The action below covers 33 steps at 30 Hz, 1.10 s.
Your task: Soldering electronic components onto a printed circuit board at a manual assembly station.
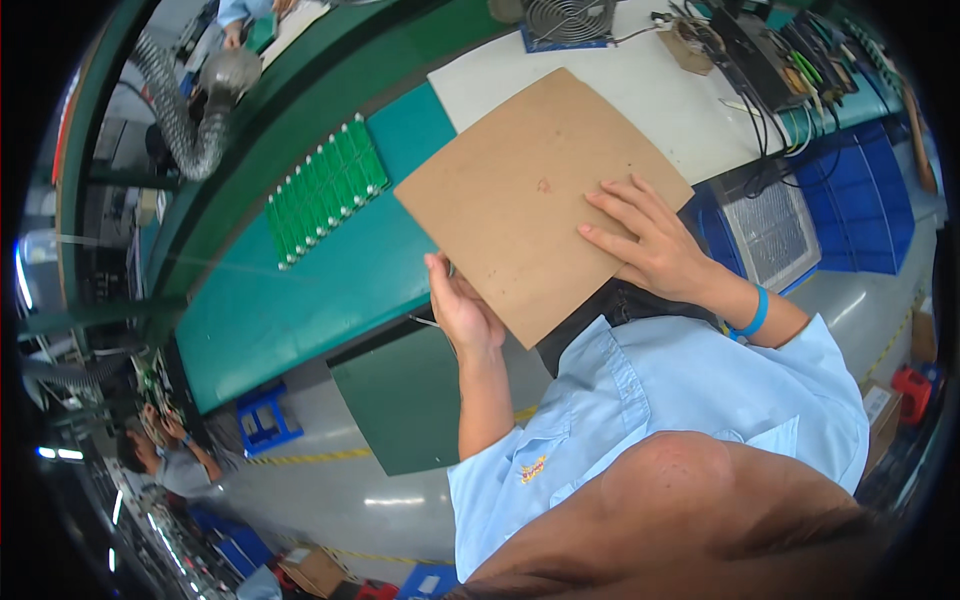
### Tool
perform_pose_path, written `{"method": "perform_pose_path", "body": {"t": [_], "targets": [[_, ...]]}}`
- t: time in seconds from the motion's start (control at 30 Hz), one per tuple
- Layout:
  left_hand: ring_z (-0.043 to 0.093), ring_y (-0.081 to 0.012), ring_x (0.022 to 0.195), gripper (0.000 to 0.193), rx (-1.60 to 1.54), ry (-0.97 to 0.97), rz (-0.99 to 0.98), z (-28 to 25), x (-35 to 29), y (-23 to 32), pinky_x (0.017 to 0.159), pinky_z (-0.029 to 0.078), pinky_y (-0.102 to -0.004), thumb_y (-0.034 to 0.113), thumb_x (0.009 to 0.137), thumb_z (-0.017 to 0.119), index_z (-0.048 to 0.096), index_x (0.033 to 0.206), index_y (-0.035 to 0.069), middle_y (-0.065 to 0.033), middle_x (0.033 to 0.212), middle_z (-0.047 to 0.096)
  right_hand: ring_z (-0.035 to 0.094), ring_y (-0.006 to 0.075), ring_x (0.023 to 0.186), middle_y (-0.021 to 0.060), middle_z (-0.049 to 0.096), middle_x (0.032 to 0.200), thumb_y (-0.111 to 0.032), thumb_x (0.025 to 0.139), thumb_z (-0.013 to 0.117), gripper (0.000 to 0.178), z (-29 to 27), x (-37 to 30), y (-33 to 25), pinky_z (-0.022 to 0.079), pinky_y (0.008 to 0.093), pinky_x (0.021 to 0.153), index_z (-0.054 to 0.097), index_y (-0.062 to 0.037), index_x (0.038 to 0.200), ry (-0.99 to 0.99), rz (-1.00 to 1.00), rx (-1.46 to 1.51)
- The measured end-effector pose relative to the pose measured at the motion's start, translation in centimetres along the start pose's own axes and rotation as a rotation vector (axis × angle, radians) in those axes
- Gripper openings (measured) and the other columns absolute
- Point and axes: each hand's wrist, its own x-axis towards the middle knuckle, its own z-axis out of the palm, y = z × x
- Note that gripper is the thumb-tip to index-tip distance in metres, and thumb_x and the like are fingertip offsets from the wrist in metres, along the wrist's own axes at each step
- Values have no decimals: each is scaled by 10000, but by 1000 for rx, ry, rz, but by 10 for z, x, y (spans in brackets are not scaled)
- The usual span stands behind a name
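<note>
A square brown fibreboard sheet (530, 190) is held tilted over the near edge of the bench, in front of my body. My left hand (467, 312) holds its near left edge, palm turned up, with part of the fingers hidden beneath the sheet. On top of the sheet, near its right edge, my right hand (645, 240) lies with fingers spread flat; a blue band circles that wrist. Left of the sheet, a panel of green circuit boards (328, 192) with white parts along both long sides rests on the green bench mat (290, 300).
A white work surface (470, 85) holds a metal fan (568, 22) and black boxes with cables (770, 60). Blue bins (855, 205) stand to the right. A dark green panel (400, 400) juts out below the bench. A flexible duct (205, 145) hangs left; other people work beyond.
</note>
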Motion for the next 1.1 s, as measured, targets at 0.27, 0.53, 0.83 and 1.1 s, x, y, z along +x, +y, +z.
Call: {"method": "perform_pose_path", "body": {"t": [0.27,0.53,0.83,1.1], "targets": [[735,-198,924,476,165,-17,101,-10,14,-27,726,595,-338,447,1111,484,601,1350,52,-168,1197,721,475,373,1431,150,518,1546,-171,773,814,619,-10,-2,4,347,572,1231,668,-127,1373,29,-25,50],[718,-265,1106,550,-274,-194,-159,-19,29,-52,904,613,-472,489,1069,540,565,1466,108,-125,1344,691,494,330,1406,140,524,1529,-178,766,834,658,-8,-4,4,363,552,1225,651,-157,1398,86,-33,62],[629,-298,1298,564,-385,-332,-223,-27,28,-71,1071,535,-557,550,1055,520,563,1484,187,-74,1447,642,488,363,1419,158,519,1539,-172,723,860,683,-7,-8,15,361,591,1220,663,-132,1376,127,-60,121],[588,-291,1353,586,-414,-328,-185,-15,25,-87,1125,479,-569,574,1057,492,528,1511,204,-68,1496,601,491,343,1378,147,546,1475,-199,733,852,679,-4,-7,15,396,590,1186,640,-143,1375,197,-102,91]]}}
